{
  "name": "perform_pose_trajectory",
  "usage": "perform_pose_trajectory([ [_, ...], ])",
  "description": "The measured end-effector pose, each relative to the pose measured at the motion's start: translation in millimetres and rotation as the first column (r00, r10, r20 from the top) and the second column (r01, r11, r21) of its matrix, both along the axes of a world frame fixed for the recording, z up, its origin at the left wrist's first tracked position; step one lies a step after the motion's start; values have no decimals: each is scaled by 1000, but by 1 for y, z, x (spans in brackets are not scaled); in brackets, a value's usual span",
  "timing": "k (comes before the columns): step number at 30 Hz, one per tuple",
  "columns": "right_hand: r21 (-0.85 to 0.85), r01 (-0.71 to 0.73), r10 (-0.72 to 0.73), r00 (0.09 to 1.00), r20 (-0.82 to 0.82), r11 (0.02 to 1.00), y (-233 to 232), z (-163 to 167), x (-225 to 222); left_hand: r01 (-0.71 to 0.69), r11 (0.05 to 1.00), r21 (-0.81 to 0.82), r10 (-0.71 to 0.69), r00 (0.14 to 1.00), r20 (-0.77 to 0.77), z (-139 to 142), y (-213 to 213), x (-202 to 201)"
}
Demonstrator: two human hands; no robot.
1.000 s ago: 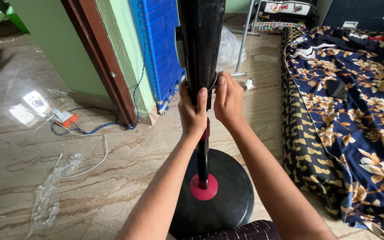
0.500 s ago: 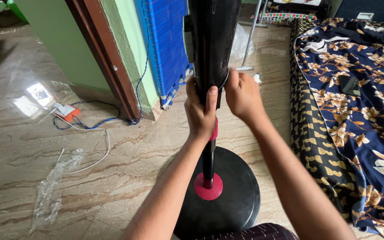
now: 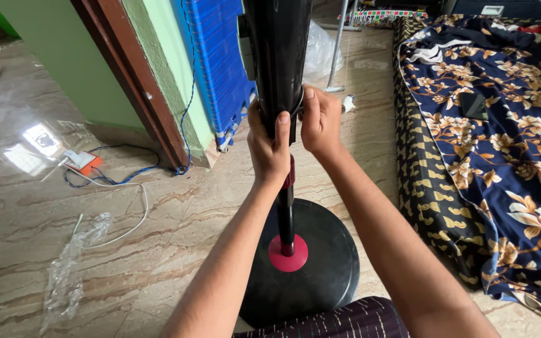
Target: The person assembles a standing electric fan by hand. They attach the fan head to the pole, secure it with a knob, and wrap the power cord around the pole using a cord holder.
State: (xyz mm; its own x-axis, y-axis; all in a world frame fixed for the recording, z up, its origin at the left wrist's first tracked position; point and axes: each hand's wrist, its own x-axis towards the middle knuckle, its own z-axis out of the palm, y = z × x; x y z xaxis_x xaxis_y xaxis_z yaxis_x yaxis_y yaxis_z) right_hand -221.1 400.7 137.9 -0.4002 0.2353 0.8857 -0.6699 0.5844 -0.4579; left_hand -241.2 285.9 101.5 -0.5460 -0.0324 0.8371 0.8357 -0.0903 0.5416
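A black tapered column [image 3: 277, 50] rises over a thin pole [image 3: 286, 213] that stands in a round black base [image 3: 320, 263] with a red collar [image 3: 288, 253] on the floor. My left hand [image 3: 269, 144] wraps the lower end of the column from the left, thumb up on its front. My right hand [image 3: 320, 125] grips the same lower end from the right, fingers curled by a thin ring or wire there. A red band on the pole shows just under my left hand.
A blue plastic crate [image 3: 217, 69] leans against a green wall with a brown door frame [image 3: 133, 81]. An orange-and-white adapter [image 3: 82, 161] with blue and white cables and a clear plastic wrapper [image 3: 70, 269] lie left. A floral-covered mattress [image 3: 502, 138] with a dark phone [image 3: 473, 105] lies right.
Both hands stay clamped on the column's lower end. The view has shifted slightly, so the stand sits a little further right and nearer in the frame.
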Motion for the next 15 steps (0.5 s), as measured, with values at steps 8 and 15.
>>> perform_pose_trajectory([
  [8,84,72,-78,994,79,994,14,-8,-7,33,999,18,-33,999,33,-4,3,-2],
  [15,421,202,-295,940,169,884,30,-5,-8,23,1000,-4,-23,1000,21,-4,1,-1],
])
